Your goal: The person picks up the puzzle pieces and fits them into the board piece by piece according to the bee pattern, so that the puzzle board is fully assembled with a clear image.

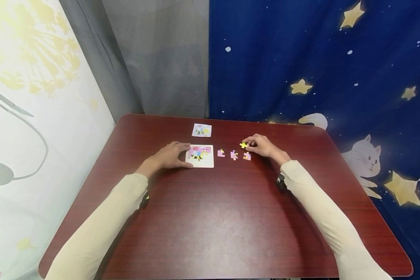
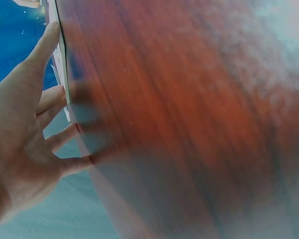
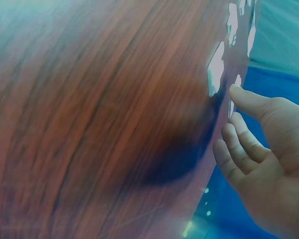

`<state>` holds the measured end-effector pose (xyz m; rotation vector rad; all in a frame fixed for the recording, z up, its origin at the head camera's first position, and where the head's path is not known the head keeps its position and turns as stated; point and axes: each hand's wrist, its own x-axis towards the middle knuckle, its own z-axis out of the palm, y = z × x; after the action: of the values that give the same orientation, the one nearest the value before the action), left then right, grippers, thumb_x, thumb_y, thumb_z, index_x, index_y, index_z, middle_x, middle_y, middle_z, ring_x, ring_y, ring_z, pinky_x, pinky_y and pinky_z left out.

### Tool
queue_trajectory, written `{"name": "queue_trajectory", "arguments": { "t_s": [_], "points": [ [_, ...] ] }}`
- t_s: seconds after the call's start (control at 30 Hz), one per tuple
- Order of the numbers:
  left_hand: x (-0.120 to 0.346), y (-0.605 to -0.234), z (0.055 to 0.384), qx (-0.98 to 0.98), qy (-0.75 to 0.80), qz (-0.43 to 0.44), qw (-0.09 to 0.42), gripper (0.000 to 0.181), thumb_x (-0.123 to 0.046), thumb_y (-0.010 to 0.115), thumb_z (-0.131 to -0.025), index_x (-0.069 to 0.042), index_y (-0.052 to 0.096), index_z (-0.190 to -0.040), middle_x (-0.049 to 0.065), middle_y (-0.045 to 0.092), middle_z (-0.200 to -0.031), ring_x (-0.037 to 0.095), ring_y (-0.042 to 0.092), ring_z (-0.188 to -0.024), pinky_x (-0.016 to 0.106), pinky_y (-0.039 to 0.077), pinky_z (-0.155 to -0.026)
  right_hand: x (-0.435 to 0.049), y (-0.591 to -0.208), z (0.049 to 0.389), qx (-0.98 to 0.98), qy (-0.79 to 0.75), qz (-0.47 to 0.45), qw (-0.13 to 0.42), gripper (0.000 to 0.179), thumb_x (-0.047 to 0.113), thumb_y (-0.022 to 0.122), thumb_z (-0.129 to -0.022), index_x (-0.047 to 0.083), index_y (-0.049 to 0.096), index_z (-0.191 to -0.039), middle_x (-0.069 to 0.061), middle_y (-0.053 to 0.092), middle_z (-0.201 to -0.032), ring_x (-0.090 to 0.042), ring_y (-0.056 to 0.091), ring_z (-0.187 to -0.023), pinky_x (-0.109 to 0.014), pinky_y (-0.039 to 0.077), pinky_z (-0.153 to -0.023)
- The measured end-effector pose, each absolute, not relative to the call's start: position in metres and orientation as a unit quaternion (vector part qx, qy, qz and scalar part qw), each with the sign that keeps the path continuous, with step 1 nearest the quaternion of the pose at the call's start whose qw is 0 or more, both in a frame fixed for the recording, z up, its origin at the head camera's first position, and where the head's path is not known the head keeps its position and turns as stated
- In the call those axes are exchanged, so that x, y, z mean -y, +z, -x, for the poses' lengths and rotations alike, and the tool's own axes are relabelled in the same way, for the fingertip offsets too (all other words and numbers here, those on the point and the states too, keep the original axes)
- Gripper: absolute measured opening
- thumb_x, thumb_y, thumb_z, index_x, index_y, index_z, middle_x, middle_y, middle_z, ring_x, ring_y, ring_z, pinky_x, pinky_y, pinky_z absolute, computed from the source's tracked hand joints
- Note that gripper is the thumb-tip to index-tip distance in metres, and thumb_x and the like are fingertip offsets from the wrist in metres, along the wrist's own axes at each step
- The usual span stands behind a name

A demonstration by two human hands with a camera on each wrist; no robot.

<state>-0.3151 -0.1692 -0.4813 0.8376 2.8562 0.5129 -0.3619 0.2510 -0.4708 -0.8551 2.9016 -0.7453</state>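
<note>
My left hand [image 1: 171, 154] is at the left side of a white-framed puzzle board [image 1: 203, 163], partly filled with a bee picture. Its thumb and index finger lie spread at the board's left corners. In the left wrist view the fingers look fairly straight, their tips down by the board and tabletop. To the right, my right hand [image 1: 262, 146] pinches a yellow puzzle piece [image 1: 244, 145] between thumb and index finger, low over the table. Three loose pink-and-yellow pieces lie between the hands: a left one [image 1: 221, 153], a middle one [image 1: 233, 155] and a right one [image 1: 247, 156].
A bee picture card [image 1: 202, 130] lies behind the puzzle board. Everything rests on a dark red wooden table [image 1: 213, 217] with rounded corners. Grey curtain [image 1: 168, 58] and blue star-patterned curtain [image 1: 266, 58] hang behind its far edge.
</note>
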Motion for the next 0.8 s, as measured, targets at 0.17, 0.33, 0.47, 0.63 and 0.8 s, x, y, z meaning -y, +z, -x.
{"name": "queue_trajectory", "arguments": {
  "t_s": [0.17, 0.33, 0.47, 0.63, 0.8],
  "points": [
    [0.169, -0.480, 0.314, -0.944, 0.172, -0.273, 0.064, 0.094, -0.064, 0.080, -0.082, -0.008, 0.052, -0.153, 0.008, 0.044, -0.162, 0.036, 0.037, -0.147, 0.058, 0.034, -0.117, -0.238, -0.466, 0.360, -0.930, -0.237, 0.280, 0.014, 0.034, 0.008, 0.076, -0.095, 0.002, 0.072, -0.128, -0.016, 0.068, -0.104, -0.031, 0.065, -0.100, -0.046, 0.050, -0.093],
    [0.170, -0.480, 0.313, -0.945, 0.172, -0.271, 0.063, 0.094, -0.063, 0.080, -0.082, -0.008, 0.052, -0.153, 0.008, 0.044, -0.162, 0.036, 0.037, -0.147, 0.058, 0.034, -0.117, -0.227, -0.465, 0.360, -0.929, -0.227, 0.293, 0.011, 0.035, 0.010, 0.076, -0.095, 0.002, 0.071, -0.129, -0.014, 0.068, -0.104, -0.030, 0.064, -0.102, -0.046, 0.049, -0.094],
    [0.169, -0.481, 0.312, -0.945, 0.171, -0.270, 0.062, 0.094, -0.063, 0.080, -0.082, -0.008, 0.052, -0.153, 0.008, 0.045, -0.162, 0.036, 0.037, -0.147, 0.058, 0.034, -0.117, -0.220, -0.465, 0.359, -0.925, -0.235, 0.299, 0.015, 0.035, 0.010, 0.076, -0.095, 0.002, 0.071, -0.129, -0.015, 0.068, -0.104, -0.030, 0.064, -0.101, -0.047, 0.050, -0.093],
    [0.169, -0.481, 0.312, -0.945, 0.172, -0.274, 0.058, 0.093, -0.063, 0.080, -0.082, -0.008, 0.053, -0.152, 0.008, 0.045, -0.161, 0.036, 0.038, -0.147, 0.058, 0.035, -0.117, -0.210, -0.466, 0.359, -0.921, -0.237, 0.308, 0.017, 0.035, 0.011, 0.077, -0.095, 0.003, 0.072, -0.128, -0.013, 0.068, -0.104, -0.029, 0.065, -0.100, -0.045, 0.051, -0.093],
    [0.168, -0.481, 0.313, -0.944, 0.173, -0.276, 0.056, 0.093, -0.063, 0.080, -0.082, -0.007, 0.053, -0.152, 0.009, 0.046, -0.161, 0.036, 0.038, -0.147, 0.058, 0.034, -0.117, -0.200, -0.467, 0.358, -0.918, -0.220, 0.329, 0.014, 0.034, 0.011, 0.077, -0.095, 0.004, 0.073, -0.127, -0.013, 0.070, -0.103, -0.029, 0.064, -0.103, -0.044, 0.051, -0.093]
  ]
}}
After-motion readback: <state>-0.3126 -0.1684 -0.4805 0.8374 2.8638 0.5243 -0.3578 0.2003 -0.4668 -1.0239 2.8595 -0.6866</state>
